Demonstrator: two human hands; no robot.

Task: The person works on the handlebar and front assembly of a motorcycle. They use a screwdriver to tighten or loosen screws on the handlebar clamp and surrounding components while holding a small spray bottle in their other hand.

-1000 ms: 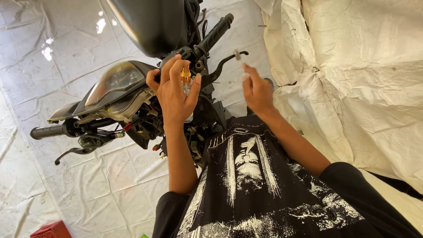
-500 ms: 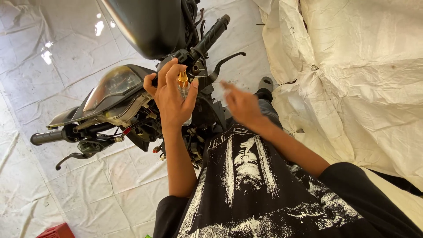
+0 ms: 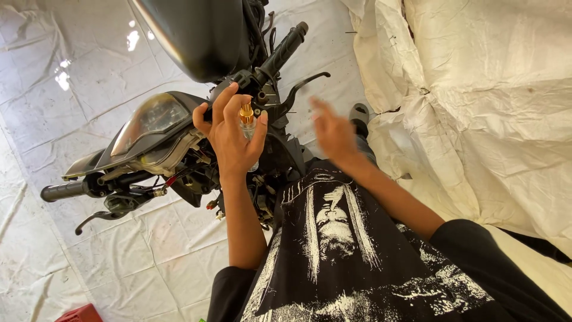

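Up close, one small clear bottle (image 3: 247, 122) with a gold cap is gripped in the left hand (image 3: 229, 140).
It is held upright, cap on, before the motorcycle's right handlebar grip (image 3: 285, 49). The right hand (image 3: 333, 131) is blurred, fingers seemingly spread and empty. Two grips and two brake levers are counted; white sheeting (image 3: 465, 89) is spread around.

Brightness: bright, even daylight; source not visible.
Glare: sun patches on the white floor sheet (image 3: 95, 59) at upper left; sheen on the black fuel tank (image 3: 196, 36).
Shadows: soft, beneath the motorcycle headlight cowl (image 3: 155, 128).
Blur: right hand (image 3: 333, 134) motion-smeared; left hand (image 3: 232, 137) sharp.
Distortion: wide-angle stretching at edges.
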